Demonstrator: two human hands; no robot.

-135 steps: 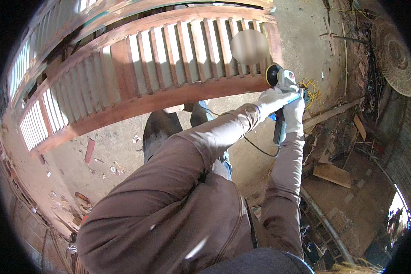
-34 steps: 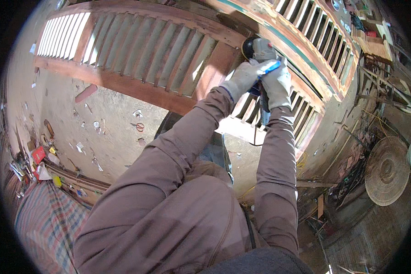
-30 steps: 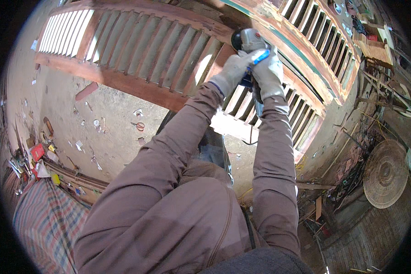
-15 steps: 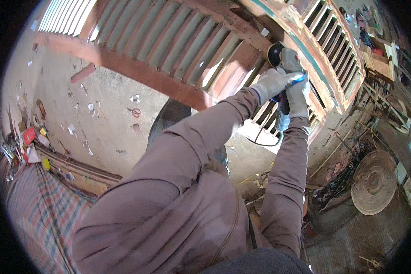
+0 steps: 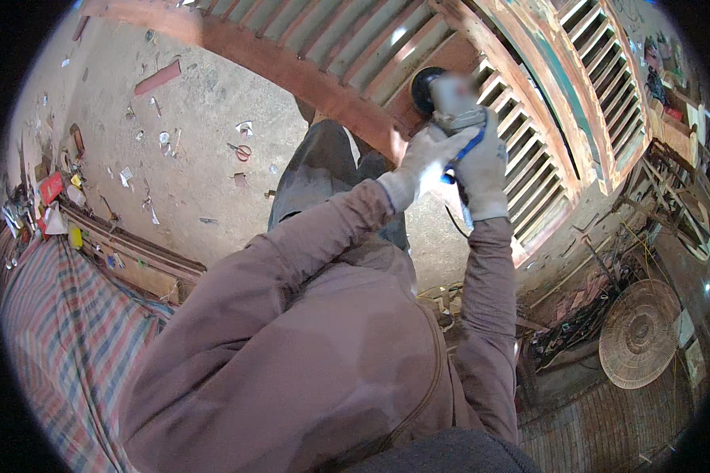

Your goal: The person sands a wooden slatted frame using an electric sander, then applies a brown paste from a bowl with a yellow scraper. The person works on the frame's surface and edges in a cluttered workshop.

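Note:
My two hands, in pale work gloves, hold an angle grinder (image 5: 454, 96) with a round black disc (image 5: 425, 90) at its front. My left hand (image 5: 427, 162) is closed round the grinder near its head, next to a blue strip. Wrapped round the body further back is my right hand (image 5: 483, 167). The disc sits over the wooden rail of a reddish louvered shutter (image 5: 312, 79); whether it touches the wood, I cannot tell. A dark cable (image 5: 455, 223) hangs below my hands.
A second louvered panel (image 5: 599, 71) with a green edge lies at the upper right. Scissors (image 5: 241, 151), a reddish wood piece (image 5: 158, 77) and scraps litter the floor on the left. A round woven tray (image 5: 639, 333) is at right, a striped cloth (image 5: 63, 339) at lower left.
Both hands have carried the grinder leftward, from the rail near the green-edged panel to the left part of the shutter's end. The whole view has shifted too. Both hands keep their grip.

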